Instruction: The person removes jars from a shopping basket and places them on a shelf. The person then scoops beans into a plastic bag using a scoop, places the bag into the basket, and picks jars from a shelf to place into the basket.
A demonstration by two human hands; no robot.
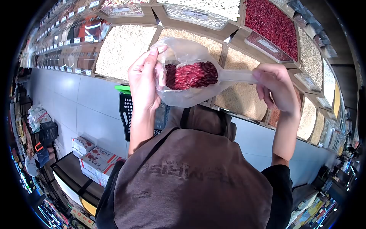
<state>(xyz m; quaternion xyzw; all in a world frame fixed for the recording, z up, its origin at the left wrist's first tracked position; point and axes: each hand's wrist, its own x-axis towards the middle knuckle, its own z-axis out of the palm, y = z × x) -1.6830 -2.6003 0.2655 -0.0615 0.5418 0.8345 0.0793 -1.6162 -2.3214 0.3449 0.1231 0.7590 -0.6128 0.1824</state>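
Note:
My left hand [143, 78] grips the rim of a clear plastic bag [179, 100], thumb on top and fingers around its edge. Inside the bag's mouth lies the bowl of a translucent plastic scoop filled with dark red kidney beans [194, 75]. My right hand [277, 86] is closed around the end of the scoop's handle [238, 76], which points to the right. The scoop is roughly level, its bowl partly wrapped by the bag. Whether beans lie beneath the scoop is hidden.
Wooden bins of pale grain [126, 47], white beans [206, 7] and red beans [270, 26] line the far side. A black perforated basket [126, 114] is at my left. White-and-red boxes [100, 162] stand behind on the left, over a tiled floor [61, 110].

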